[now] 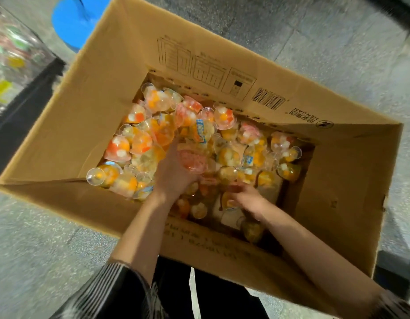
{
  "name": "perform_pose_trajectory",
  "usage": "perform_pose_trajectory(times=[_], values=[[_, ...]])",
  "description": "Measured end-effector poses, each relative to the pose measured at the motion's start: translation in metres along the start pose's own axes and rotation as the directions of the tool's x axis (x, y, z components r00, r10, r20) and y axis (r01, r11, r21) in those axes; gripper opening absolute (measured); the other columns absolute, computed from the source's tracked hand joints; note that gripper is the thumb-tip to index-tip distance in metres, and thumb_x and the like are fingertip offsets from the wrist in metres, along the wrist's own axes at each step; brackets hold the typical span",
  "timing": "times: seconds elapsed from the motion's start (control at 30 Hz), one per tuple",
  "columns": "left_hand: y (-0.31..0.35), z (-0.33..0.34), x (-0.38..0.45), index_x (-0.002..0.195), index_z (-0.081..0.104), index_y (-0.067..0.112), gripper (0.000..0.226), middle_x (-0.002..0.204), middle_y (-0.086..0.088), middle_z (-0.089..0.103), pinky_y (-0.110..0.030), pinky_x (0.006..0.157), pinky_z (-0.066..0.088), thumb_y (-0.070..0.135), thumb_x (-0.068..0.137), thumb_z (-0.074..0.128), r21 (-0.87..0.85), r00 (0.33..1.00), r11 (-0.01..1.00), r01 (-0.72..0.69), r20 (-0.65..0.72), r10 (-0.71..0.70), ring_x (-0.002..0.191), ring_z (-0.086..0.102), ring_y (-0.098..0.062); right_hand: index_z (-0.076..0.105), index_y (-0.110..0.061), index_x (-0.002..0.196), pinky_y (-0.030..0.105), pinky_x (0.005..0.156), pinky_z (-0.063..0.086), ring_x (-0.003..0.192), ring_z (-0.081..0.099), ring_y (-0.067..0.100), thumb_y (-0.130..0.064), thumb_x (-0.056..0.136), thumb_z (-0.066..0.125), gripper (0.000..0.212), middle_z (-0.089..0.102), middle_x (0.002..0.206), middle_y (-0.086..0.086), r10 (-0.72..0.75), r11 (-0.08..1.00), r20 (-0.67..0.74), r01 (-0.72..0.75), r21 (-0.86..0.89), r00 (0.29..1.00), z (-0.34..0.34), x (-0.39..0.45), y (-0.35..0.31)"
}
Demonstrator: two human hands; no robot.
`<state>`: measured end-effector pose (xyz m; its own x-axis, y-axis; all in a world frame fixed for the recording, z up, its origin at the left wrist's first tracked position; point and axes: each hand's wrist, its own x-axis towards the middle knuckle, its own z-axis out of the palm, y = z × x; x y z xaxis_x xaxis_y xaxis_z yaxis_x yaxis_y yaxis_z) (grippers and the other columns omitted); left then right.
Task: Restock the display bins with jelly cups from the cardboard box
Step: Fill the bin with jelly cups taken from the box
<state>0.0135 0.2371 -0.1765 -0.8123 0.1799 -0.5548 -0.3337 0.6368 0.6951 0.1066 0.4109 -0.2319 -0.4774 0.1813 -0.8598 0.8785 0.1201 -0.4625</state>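
Observation:
A large open cardboard box [88,116] stands on the floor in front of me, its bottom covered with several clear jelly cups [139,143] holding orange, white and red fruit pieces. Both my arms reach down into it. My left hand [174,173] holds a pinkish jelly cup [192,160] against its fingers above the pile. My right hand [246,199] is lower, near the box's front wall, with its fingers curled round an orange jelly cup [229,202]; motion blur hides the exact grip.
A clear display bin [12,63] with coloured packets stands at the far left on a dark base. A blue round stool [72,19] sits behind the box's left flap. Grey stone floor [326,38] surrounds the box.

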Motion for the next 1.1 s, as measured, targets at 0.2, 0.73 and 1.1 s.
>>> perform_pose_trajectory(times=[0.2,0.73,1.1], values=[[-0.012,0.003,0.017,0.151,0.006,0.032,0.116,0.134,-0.014,0.055,-0.038,0.085,0.047,0.023,0.067,0.086,0.211,0.993,0.973,0.097,-0.089,-0.079,0.119,0.054,-0.035,0.062,-0.010,0.120,0.026,0.086,0.048,0.113,0.059,0.022,-0.019,0.082,0.073,0.040,0.064,0.121,0.006,-0.024,0.999,-0.006,0.024,-0.026,1.000,0.055,0.054,0.011],[0.025,0.025,-0.002,0.151,-0.008,0.027,0.127,0.134,-0.007,0.054,-0.030,0.080,0.041,0.024,0.066,0.087,0.062,0.980,0.982,-0.176,-0.083,0.181,0.115,0.055,-0.029,0.063,-0.014,0.114,0.011,0.065,0.050,0.084,0.064,0.006,-0.037,0.077,0.077,0.046,0.067,0.100,-0.007,-0.144,0.985,-0.321,0.167,0.044,0.936,0.017,-0.003,0.006],[0.182,0.049,-0.078,0.151,0.004,0.017,0.123,0.139,0.009,0.040,-0.008,0.101,0.034,0.014,0.062,0.088,-0.363,0.725,0.744,-0.561,0.219,0.653,0.129,0.043,-0.004,0.050,-0.022,0.107,0.009,0.071,0.046,0.080,0.060,-0.011,-0.024,0.063,0.087,0.058,0.063,0.098,-0.010,-0.256,0.841,-0.760,0.526,0.130,0.597,-0.104,-0.207,-0.010]])
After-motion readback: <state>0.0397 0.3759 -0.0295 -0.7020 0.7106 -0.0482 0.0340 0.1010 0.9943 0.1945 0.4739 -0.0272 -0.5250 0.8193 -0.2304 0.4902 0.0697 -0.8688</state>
